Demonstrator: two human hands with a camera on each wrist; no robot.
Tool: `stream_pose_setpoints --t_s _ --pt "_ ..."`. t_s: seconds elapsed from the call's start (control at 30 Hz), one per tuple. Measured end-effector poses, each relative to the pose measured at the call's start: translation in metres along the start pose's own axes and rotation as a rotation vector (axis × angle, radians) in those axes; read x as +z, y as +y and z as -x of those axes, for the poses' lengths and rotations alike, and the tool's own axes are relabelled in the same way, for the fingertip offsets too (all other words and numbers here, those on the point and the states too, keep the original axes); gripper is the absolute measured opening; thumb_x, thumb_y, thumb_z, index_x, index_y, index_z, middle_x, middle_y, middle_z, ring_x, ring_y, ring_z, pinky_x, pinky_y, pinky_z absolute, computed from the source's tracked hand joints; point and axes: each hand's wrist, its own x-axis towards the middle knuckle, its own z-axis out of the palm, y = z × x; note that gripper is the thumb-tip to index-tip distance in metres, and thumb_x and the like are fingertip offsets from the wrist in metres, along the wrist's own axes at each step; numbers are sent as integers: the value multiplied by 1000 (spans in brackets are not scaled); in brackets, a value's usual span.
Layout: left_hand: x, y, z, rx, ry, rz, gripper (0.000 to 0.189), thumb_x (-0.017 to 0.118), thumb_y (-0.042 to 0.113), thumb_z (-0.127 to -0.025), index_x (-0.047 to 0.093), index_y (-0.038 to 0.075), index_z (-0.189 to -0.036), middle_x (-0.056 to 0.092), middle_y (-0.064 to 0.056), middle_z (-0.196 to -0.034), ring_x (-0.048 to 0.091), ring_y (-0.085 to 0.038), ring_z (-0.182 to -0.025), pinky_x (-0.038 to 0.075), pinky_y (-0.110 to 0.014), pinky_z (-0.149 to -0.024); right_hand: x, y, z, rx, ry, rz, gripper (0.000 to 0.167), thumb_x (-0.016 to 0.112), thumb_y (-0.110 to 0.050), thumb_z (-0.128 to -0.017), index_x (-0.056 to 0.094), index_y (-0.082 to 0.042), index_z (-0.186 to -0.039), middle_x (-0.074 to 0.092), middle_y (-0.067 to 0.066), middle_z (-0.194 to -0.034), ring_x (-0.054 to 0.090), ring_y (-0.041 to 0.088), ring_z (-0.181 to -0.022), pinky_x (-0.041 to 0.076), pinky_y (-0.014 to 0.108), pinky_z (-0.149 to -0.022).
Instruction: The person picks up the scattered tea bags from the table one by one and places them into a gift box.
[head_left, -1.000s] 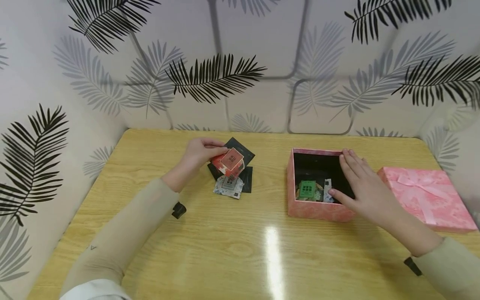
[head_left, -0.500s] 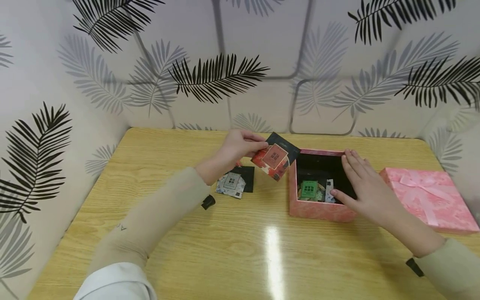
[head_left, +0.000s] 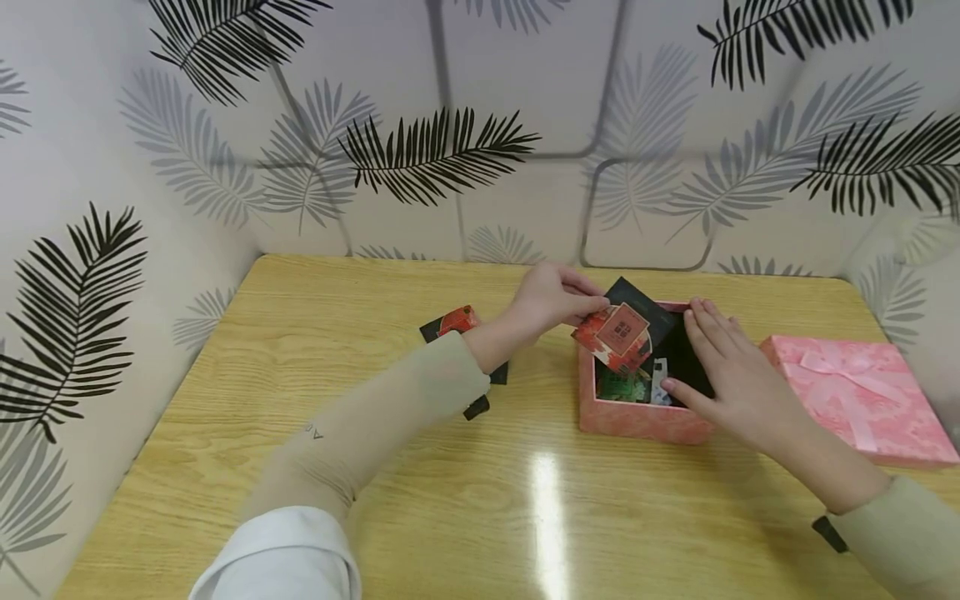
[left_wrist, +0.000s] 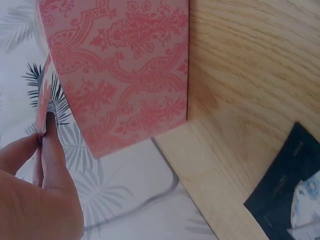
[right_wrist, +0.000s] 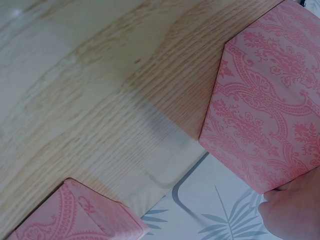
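My left hand pinches a flat black-and-red packet by its left corner, between thumb and fingers. The packet hangs tilted over the left part of an open pink box. In the left wrist view the packet shows edge-on, beside the patterned box wall. Inside the black-lined box stand a green-labelled packet, partly covered, and a narrow white one. My right hand rests on the box's right rim, fingers extended, thumb at the front edge.
More packets lie left of the box, a red-and-black one partly behind my left forearm and a black one with a white print. The pink lid with a ribbon bow lies right of the box. A patterned wall backs the wooden table.
My left hand has lifted the black-and-red packet off the pile and carried it right, over the box. My right hand has stayed on the rim.
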Motion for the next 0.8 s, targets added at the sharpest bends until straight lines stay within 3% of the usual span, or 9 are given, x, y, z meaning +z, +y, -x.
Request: stream_pose_setpoints --t_s 0.17,0.43,0.63,0.8 --pt "9 -2 -2 29 12 -93 12 82 7 -94 83 0 -104 82 -18 -101 80 -26 -87 64 -24 -67 0 -1 0 4 -12 -8 97 64 -54 -103 21 6 -166 15 27 -176 12 41 -166 3 48 -137" --pt "20 -1 -6 131 25 -414 12 84 20 -94 87 10 -100 84 -5 -99 72 -9 -80 47 -12 -63 1 1 -1 14 -10 -8 97 65 -53 -103 21 7 -166 16 26 -176 12 40 -166 4 48 -137" --pt "31 6 -7 175 -51 -509 9 84 19 -94 87 11 -99 84 -2 -99 71 -11 -90 46 -11 -69 1 2 0 -4 7 6 97 64 -54 -103 23 8 -165 18 29 -174 14 42 -165 4 48 -137" --pt "41 9 -9 209 -114 -611 8 82 20 -96 87 14 -96 83 3 -97 69 -7 -89 49 -11 -71 2 1 -1 -2 7 5 97 64 -54 -103 22 8 -165 20 30 -174 15 42 -165 4 48 -137"
